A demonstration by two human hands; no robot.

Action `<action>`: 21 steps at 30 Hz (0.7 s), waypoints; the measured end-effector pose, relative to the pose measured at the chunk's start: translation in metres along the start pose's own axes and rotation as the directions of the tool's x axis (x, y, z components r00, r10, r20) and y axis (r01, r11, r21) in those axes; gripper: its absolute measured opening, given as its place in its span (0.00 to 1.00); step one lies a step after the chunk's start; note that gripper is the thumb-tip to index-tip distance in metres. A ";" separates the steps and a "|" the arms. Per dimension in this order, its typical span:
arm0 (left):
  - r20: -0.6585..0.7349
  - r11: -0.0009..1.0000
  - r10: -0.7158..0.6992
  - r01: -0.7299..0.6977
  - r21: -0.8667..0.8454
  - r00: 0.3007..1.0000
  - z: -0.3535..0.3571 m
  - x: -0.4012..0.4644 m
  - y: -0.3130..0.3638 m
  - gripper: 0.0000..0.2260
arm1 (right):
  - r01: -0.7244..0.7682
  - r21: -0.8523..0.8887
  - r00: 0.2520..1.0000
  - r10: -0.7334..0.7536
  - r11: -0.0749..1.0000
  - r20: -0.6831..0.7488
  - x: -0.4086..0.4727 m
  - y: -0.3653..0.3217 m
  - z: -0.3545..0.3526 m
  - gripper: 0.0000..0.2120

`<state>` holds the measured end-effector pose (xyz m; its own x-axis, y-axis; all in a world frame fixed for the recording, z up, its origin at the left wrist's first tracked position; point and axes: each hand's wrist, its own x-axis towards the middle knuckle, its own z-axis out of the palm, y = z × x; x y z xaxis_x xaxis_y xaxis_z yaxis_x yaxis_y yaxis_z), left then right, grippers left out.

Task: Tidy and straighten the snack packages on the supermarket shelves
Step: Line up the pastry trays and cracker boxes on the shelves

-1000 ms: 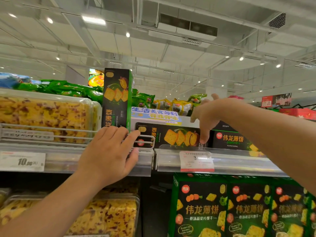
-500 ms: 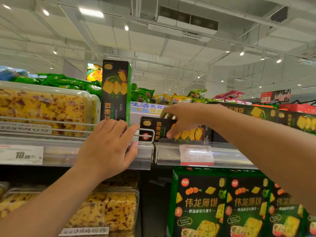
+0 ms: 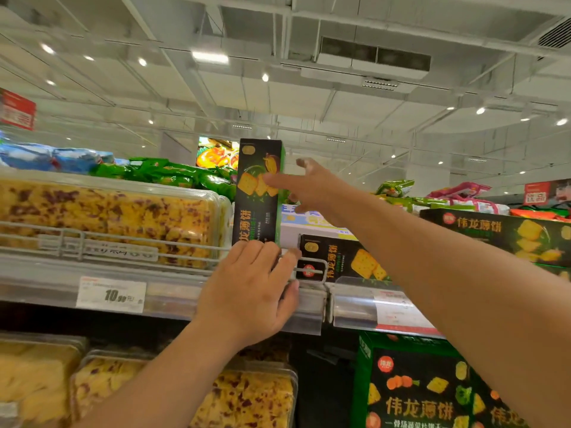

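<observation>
A tall black-and-green cracker box [image 3: 258,193] stands upright on the top shelf. My right hand [image 3: 304,185] reaches up to its right side, fingers spread, fingertips against the box front. My left hand [image 3: 251,288] rests flat on the wire rail [image 3: 139,240] and shelf edge just below the box, fingers extended. A second cracker box [image 3: 340,257] lies on its side to the right, behind the rail. Another flat box [image 3: 500,233] lies further right.
Clear tubs of yellow cake [image 3: 108,217] fill the top shelf at left, above a 10.98 price tag [image 3: 111,294]. Green snack bags [image 3: 173,176] lie behind. More cake tubs [image 3: 185,393] and green cracker boxes [image 3: 426,390] sit on the lower shelf.
My right hand left the lying cracker box and moved up and left to the upright box. The left hand stayed on the rail. The camera tilted upward.
</observation>
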<state>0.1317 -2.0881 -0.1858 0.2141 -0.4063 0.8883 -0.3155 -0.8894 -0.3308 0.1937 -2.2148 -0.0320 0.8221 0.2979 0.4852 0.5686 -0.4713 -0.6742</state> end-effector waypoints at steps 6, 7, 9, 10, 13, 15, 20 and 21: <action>0.008 1.000 0.000 0.000 -0.030 1.000 -0.001 0.000 -0.001 0.18 | 0.104 0.189 0.994 -0.095 0.976 -0.054 0.021 -0.022 -0.001 0.43; 0.007 1.000 0.002 -0.001 -0.028 1.000 -0.001 0.000 -0.001 0.18 | 0.102 0.142 0.994 -0.097 0.985 -0.041 0.021 -0.024 -0.004 0.40; 0.005 1.000 0.007 -0.007 -0.027 1.000 0.000 0.000 -0.002 0.18 | 0.078 0.082 0.997 -0.078 0.994 -0.004 0.019 -0.026 -0.014 0.38; 0.002 1.000 0.010 -0.010 -0.028 1.000 0.000 0.000 -0.002 0.18 | 0.058 0.074 0.998 -0.060 0.996 0.019 0.018 -0.026 -0.021 0.36; -0.006 0.999 0.016 -0.017 -0.027 1.000 0.001 -0.001 -0.003 0.18 | -0.003 0.042 0.995 -0.002 0.999 0.100 0.013 -0.033 -0.043 0.30; -0.011 0.999 0.018 -0.019 -0.026 1.000 0.002 -0.001 -0.003 0.19 | -0.020 0.042 0.990 0.014 0.999 0.137 0.010 -0.038 -0.057 0.24; -0.019 0.999 0.018 -0.019 -0.030 1.000 0.003 -0.001 -0.003 0.18 | 0.058 0.056 0.995 -0.053 0.997 -0.085 -0.003 -0.028 -0.100 0.14; -0.017 0.999 0.020 -0.020 -0.028 1.000 0.003 -0.001 -0.004 0.18 | 0.061 0.032 0.990 -0.056 0.998 -0.129 -0.007 -0.022 -0.111 0.13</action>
<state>0.1355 -2.0854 -0.1861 0.1921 -0.4202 0.8869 -0.3452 -0.8749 -0.3398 0.1720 -2.2983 0.0410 0.7782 0.2140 0.5904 0.6183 -0.4258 -0.6606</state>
